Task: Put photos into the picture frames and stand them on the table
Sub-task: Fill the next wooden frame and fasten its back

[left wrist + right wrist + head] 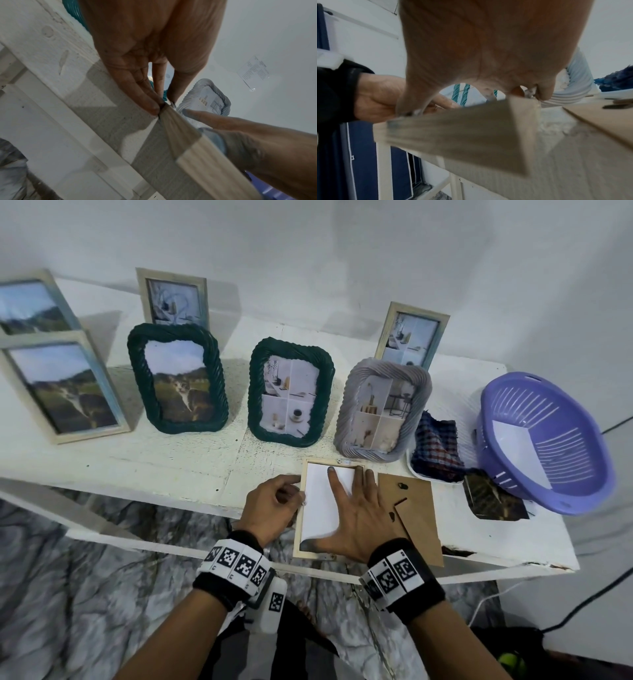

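A light wooden frame (297, 529) lies face down at the table's front edge, with a photo (318, 508) inside it, white back up. My right hand (352, 501) presses flat on the photo, fingers spread and straight. My left hand (297, 489) pinches the frame's left rail (197, 155) between thumb and curled fingers (154, 106). The frame's brown backing board (411, 508) lies loose just to the right. In the right wrist view my palm (488, 54) covers the frame's near corner (462, 135).
Several filled frames stand along the white table (171, 460), among them two green ones (291, 392) and a grey one (383, 409). A checked cloth (436, 453), a loose dark photo (493, 501) and a purple basket (541, 440) holding white paper are on the right.
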Demonstrator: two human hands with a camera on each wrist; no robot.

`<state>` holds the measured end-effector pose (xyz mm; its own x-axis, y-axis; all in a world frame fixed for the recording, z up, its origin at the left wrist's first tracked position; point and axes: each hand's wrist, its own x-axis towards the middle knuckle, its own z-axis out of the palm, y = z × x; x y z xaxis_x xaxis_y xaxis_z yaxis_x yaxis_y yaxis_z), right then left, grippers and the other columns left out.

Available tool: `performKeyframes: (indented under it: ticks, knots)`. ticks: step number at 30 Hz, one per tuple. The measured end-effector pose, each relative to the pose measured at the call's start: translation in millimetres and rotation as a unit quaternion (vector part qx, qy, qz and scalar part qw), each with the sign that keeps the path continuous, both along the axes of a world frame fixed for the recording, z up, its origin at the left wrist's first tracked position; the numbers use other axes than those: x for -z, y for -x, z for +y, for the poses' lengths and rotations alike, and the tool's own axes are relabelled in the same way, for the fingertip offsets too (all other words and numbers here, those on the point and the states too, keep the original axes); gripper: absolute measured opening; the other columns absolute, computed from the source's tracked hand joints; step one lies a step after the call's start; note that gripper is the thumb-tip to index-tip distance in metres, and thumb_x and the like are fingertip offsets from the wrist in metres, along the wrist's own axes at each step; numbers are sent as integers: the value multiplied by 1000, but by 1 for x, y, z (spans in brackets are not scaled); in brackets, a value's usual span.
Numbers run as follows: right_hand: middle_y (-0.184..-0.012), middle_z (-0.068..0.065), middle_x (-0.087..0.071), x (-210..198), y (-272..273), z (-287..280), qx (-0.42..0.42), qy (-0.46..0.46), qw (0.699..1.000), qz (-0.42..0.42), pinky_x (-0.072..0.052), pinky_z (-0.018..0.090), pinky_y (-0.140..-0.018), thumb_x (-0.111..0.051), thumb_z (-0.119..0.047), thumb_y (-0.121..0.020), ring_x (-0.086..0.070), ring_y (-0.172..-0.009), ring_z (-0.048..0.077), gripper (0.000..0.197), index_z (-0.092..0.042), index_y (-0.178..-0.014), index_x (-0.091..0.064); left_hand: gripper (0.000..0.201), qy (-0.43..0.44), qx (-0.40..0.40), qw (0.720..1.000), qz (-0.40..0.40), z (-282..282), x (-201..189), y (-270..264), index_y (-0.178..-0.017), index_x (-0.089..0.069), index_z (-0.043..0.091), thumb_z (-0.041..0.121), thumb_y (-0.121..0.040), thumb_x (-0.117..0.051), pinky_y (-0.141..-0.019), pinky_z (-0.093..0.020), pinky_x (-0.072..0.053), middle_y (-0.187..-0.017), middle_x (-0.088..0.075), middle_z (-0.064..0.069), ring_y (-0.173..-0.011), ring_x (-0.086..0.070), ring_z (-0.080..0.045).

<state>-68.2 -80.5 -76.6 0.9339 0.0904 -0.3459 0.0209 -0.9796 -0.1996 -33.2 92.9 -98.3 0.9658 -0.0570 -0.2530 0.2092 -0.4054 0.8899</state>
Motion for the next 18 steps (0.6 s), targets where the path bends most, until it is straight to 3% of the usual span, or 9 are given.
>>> performKeyframes:
  ticks: [7,11,14,18]
  knots:
    - [-158,26,5,-2,0,1,15,-21,1000,-1,-6,50,-118,-59,-84,-59,9,-146,40,133,-19,-153,8,28,-5,5,1000,-5,0,0,0,-115,-67,22,18,-87,-70,-88,-39,-56,-94,-70,5,-90,-66,-13]
    - [-151,13,-31,0,2,-8,17,-37,997,-61,-29,48,-112,-43,-82,-62,-23,-139,35,113,-22,-151,-9,31,-7,17,1000,-5,1,0,-1,-118,-66,21,19,-88,-70,-88,-40,-56,-96,-70,6,-92,-67,-13]
    - [-143,2,-41,-11,5,-16,37,-84,991,-97,-40,40,-97,-60,-74,-66,-36,-127,27,106,-27,-151,-17,32,-11,16,1000,-12,0,0,-3,-119,-65,21,19,-88,-70,-88,-38,-56,-94,-70,5,-90,-67,-12]
    - [-144,-4,-39,-31,11,-22,70,-164,976,-127,-40,37,-99,-72,-66,-66,-38,-128,20,106,-29,-150,-19,34,-28,17,999,-17,-2,-3,-7,-122,-64,17,17,-89,-68,-85,-35,-57,-96,-68,3,-88,-66,-13]
